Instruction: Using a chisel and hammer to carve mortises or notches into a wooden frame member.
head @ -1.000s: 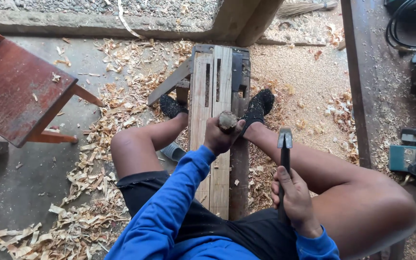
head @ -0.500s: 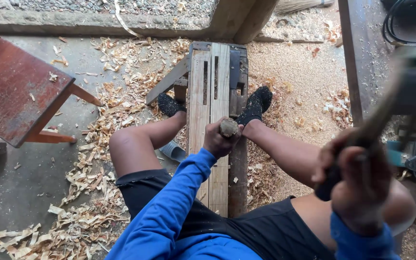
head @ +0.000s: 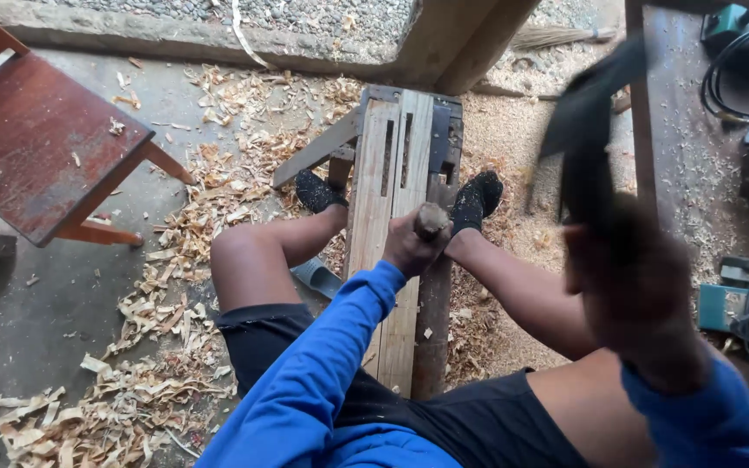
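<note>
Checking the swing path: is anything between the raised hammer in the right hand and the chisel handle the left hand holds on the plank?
Nothing visible: the blurred hammer hangs above open air, clear of the chisel handle.

Two hands: the left hand (head: 411, 247) gripping one wooden-handled chisel (head: 431, 218), the right hand (head: 630, 286) gripping one blurred hammer (head: 584, 130). One slatted wooden bench (head: 389, 165), two dark socks (head: 476, 199), one red-brown chair (head: 32, 143), one teal power tool (head: 721, 305)
</note>
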